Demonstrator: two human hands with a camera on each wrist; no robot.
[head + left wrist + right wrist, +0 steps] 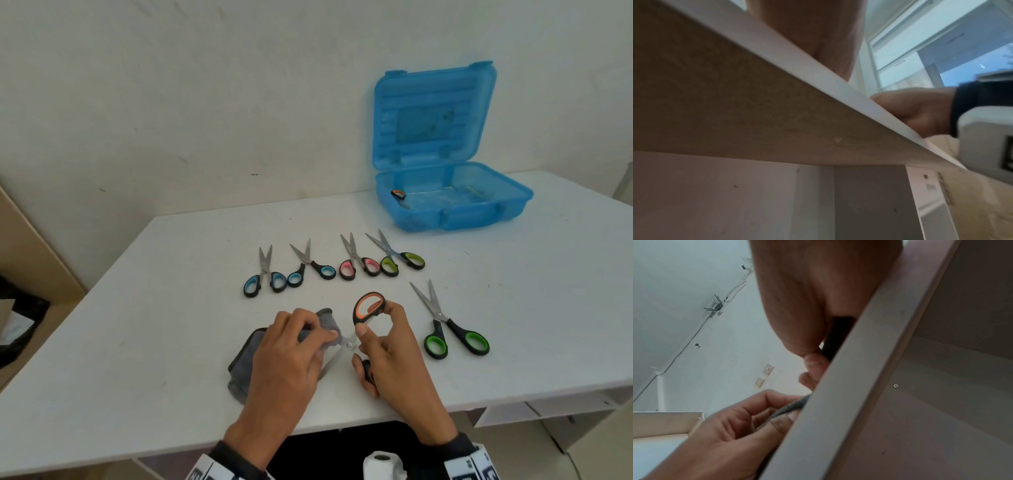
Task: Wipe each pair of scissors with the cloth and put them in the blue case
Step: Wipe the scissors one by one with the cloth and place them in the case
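blue case (486, 209) open at worktop (137, 325) far right corner, one orange-handled pair (398, 196) inside | right hand (387, 346) grip clamped on orange scissors (368, 310) near front edge | left hand (291, 346) pinching grey cloth (245, 359) on blade

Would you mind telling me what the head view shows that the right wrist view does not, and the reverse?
Only the head view shows the open blue case, the five scissors lying on the table top, and the orange-handled scissors spread open. Only the right wrist view shows the table's underside and a wall-mounted router. Both show the left hand holding the grey cloth and the right hand gripping a black handle.
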